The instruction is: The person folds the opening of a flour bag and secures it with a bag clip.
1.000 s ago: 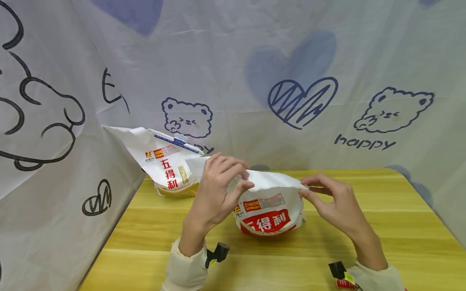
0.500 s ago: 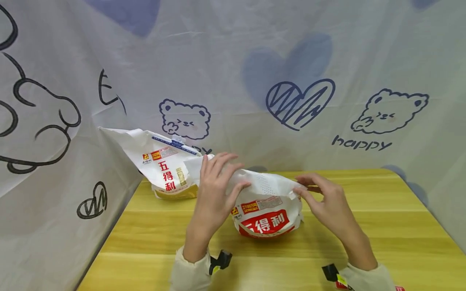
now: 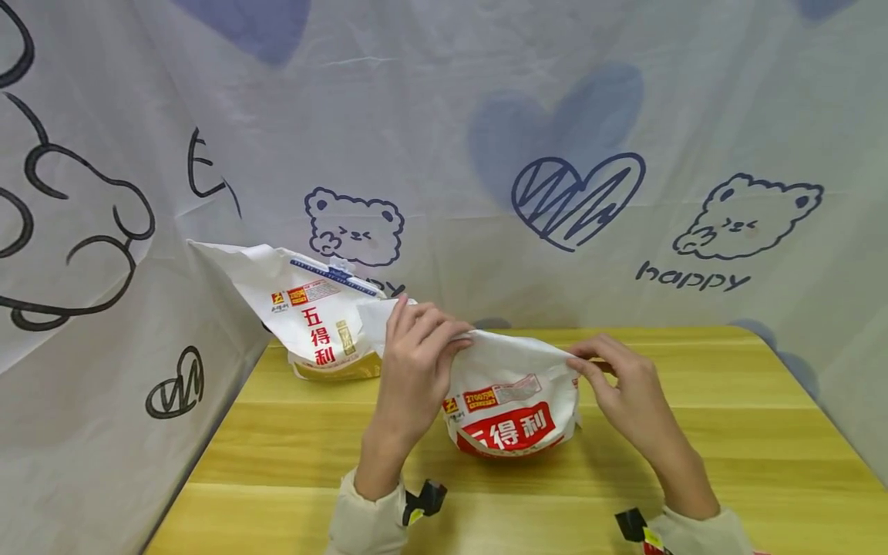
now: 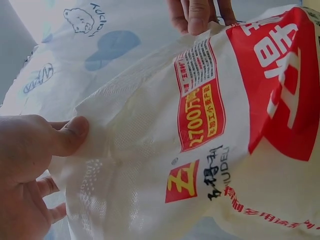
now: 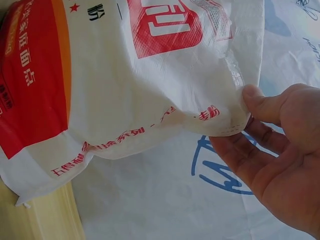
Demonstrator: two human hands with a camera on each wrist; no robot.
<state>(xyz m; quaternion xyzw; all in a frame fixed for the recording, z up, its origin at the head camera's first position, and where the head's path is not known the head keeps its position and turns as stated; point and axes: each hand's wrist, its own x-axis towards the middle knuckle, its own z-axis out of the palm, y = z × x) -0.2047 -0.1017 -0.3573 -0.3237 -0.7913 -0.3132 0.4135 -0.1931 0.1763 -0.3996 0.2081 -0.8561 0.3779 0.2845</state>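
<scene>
— What does the left hand (image 3: 418,366) hold?
— It pinches the upper edge (image 3: 520,343) of the red-labelled white bag (image 3: 509,366). In the left wrist view, the thumb (image 4: 75,132) lies on the front side, and the other fingers are partly hidden behind.
— And the right hand (image 3: 627,378)?
— It pinches the upper corner on its own side, thumb in front and fingers behind.
— What has just changed?
— Half a second ago the top was bent forward, its dotted strip facing the head camera. Now the edge is raised, this strip is not seen from there, and the left thumb has come in towards the fingers.
— What does it mean for the work?
— In my judgement, the top is now better controlled, straightened between two grips. Whether the mouth is closed, I cannot tell.
— How are the hands posed?
— The left one reaches up, its back turned to the head camera. The right one comes diagonally from the lower right, with bent fingers.
— Where is this bag?
— Upright on the wooden table (image 3: 728,432), between both forearms. Farther to the left stands a second bag (image 3: 277,289), with a blue clip (image 3: 333,274) along its top; behind hangs a printed curtain (image 3: 430,116).
</scene>
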